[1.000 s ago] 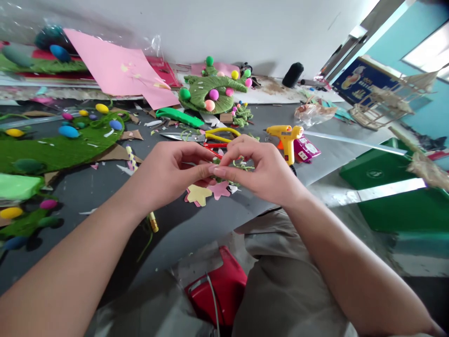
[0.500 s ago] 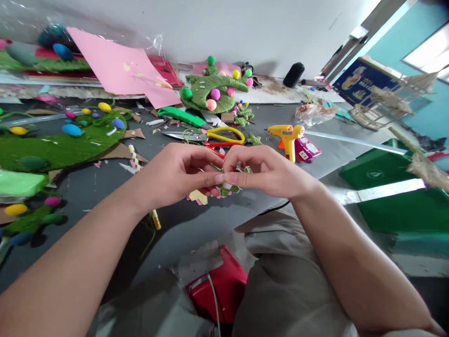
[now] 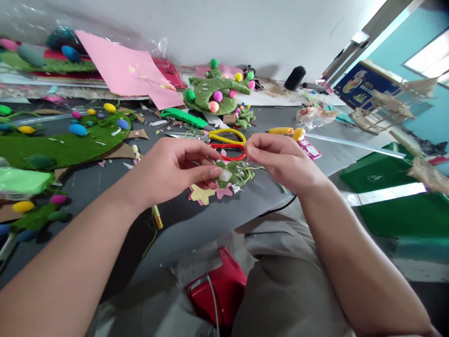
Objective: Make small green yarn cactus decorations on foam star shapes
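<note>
My left hand is closed on a small star-like piece wrapped in green yarn, with a white patch in its middle. Loose loops of green yarn hang off its right side and run toward my right hand. That hand's thumb and forefinger are pinched together at the strand, and a bit of yarn shows beneath it. Scissors with yellow and red handles lie just behind the piece. Under it on the table are yellow and pink paper flower cutouts.
A yellow glue gun lies beyond my right hand. Further back are a green cutter and a yarn-wrapped shape with pompoms. A large green pompom piece and a pencil are at left. Green bins stand at right.
My right hand has moved away from my left, rightward and slightly up, uncovering the green piece and its loose yarn. The left hand keeps its hold. The view has shifted slightly.
</note>
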Demonstrator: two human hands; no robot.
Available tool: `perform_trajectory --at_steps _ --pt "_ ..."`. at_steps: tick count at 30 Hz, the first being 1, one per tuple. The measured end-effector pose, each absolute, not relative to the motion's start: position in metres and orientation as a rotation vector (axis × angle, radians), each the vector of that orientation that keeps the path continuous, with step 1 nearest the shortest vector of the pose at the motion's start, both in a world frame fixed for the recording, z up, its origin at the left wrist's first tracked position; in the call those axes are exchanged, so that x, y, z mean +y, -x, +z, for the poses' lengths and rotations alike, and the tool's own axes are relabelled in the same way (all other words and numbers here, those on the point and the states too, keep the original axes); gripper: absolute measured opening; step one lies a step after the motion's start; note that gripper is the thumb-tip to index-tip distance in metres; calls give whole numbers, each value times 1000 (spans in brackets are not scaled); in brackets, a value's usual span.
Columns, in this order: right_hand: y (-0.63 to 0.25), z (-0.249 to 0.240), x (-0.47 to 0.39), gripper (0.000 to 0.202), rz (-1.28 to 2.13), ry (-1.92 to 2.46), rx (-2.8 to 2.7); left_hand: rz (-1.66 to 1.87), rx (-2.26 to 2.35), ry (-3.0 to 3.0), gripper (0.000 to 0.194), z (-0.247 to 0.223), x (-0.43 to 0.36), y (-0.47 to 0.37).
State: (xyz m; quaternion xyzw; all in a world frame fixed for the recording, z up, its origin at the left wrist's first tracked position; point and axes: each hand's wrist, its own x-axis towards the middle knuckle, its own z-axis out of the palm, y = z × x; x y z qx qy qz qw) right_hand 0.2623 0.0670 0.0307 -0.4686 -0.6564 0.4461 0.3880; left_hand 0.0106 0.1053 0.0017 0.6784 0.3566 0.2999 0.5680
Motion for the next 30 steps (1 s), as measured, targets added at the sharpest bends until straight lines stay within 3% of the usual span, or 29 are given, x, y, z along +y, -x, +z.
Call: perform_trajectory --at_steps 7,11,14,20,30 --pt "-261 19 68 47 823 1402 -1663 637 867 -1663 42 4 104 -11" --pt "-263 17 67 18 729 1172 -1862 625 856 -1635 38 6 103 -12" --pt "-263 15 65 35 872 1038 -1960 602 846 -1570 32 7 102 -13" --pt "-254 14 60 42 832 1137 -1984 626 805 -1388 23 6 101 -16" --pt "-247 12 60 36 873 1112 -1849 615 831 -1384 29 1 104 -13"
